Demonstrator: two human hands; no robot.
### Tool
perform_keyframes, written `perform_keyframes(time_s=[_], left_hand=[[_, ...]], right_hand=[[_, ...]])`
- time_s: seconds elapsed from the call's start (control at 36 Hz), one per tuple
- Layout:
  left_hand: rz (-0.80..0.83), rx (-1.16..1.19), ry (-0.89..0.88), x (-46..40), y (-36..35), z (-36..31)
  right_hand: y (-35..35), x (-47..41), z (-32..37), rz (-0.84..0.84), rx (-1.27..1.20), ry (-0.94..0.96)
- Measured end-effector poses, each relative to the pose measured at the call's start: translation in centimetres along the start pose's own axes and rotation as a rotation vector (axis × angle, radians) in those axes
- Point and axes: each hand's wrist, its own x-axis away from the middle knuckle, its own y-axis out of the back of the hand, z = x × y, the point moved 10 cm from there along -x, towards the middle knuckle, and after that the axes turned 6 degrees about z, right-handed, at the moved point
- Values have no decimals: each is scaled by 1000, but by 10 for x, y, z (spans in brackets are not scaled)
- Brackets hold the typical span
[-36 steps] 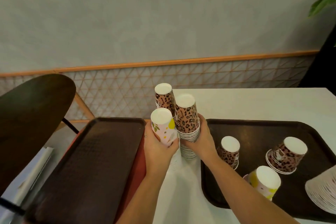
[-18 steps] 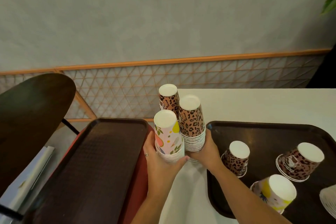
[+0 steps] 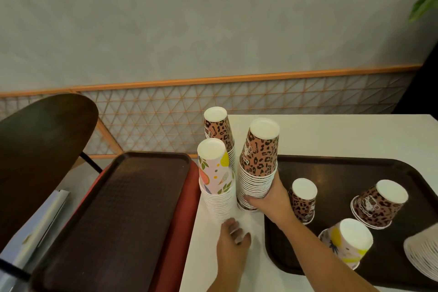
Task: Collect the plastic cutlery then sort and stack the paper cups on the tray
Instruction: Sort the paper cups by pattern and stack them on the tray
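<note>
White surface [image 3: 331,135]: 3 upside-down cup stacks at left edge. Fruit stack [image 3: 216,182] in front, leopard stack [image 3: 258,163] beside it, 2nd leopard stack [image 3: 219,130] behind. Right hand [image 3: 267,199] grips leopard stack low. Left hand [image 3: 233,242] loose, fingers relaxed, holds nothing, just below fruit stack. Right tray [image 3: 331,168]: 4 upside-down cups/short stacks, plus white stack [image 3: 424,253] at the frame's right edge. Left trays [image 3: 113,208] stacked.

A dark brown rounded wooden chair back [image 3: 40,149] stands at left, before a grey plaster wall [image 3: 189,19] with an orange-framed lattice panel [image 3: 166,111] along its base. Green plant leaves [image 3: 424,5] enter at upper right. A white tabletop [image 3: 331,133] occupies the centre.
</note>
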Motion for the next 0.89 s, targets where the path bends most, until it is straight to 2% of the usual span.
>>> perform_keyframes(time_s=[0.25, 0.44, 0.75, 0.89], left_hand=[[37, 242, 128, -5, -23, -9], [-20, 579, 192, -9, -27, -5], [3, 676, 164, 1, -32, -17], [46, 661, 22, 7, -37, -44]], right_hand=[[-2, 6, -1, 33, -6, -16], [-1, 6, -2, 38, -35, -15], [7, 9, -4, 2, -21, -14], [12, 14, 8, -8, -34, 2]])
